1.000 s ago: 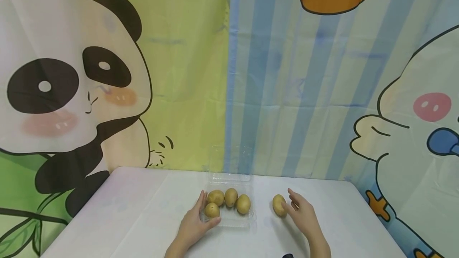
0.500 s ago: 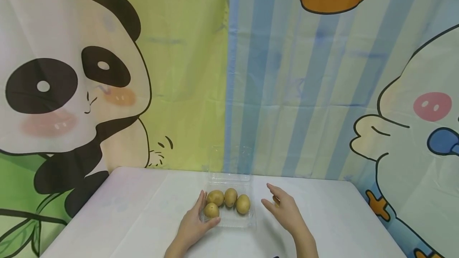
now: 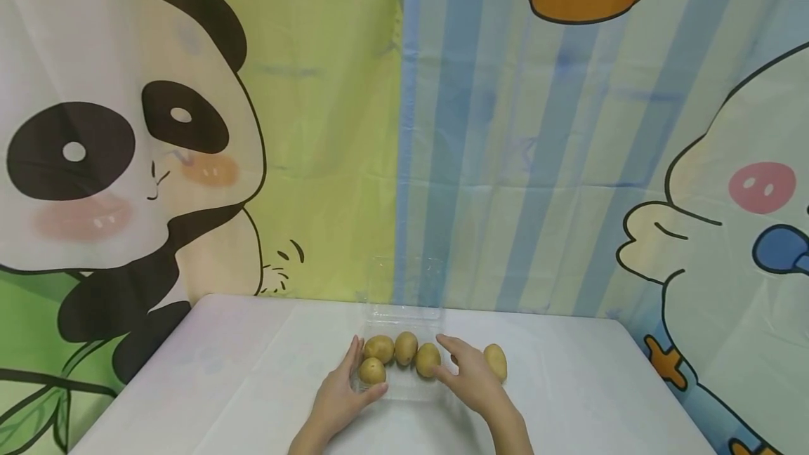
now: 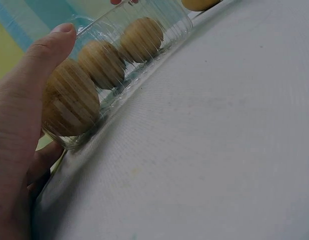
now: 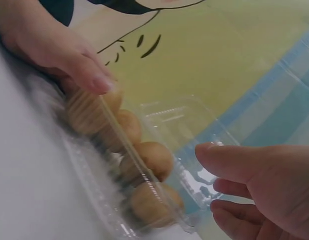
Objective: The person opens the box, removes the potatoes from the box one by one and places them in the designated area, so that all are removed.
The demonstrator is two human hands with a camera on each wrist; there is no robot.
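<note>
Steadying the clear rectangular plastic box [image 3: 407,392], the left hand [image 3: 338,397] curls thumb and fingers round its left end; a light grip should prevent sliding or buckling. The right hand [image 3: 470,375], fingers loosely parted, holds nothing beside the right end. 4 oval yellow-brown potatoes [image 3: 406,348] sit inside, clear lid [image 3: 406,286] raised; 1 more potato [image 3: 497,361] lies on the white table [image 3: 575,385].

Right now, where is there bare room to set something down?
The white tabletop is bare left of the left hand and right of the loose potato. Inside the clear plastic clamshell, a patch is free between its front-left potato and its rightmost potato. Crowded: the clamshell's left side, gripped by the left hand, and its right side, beside the right hand.
</note>
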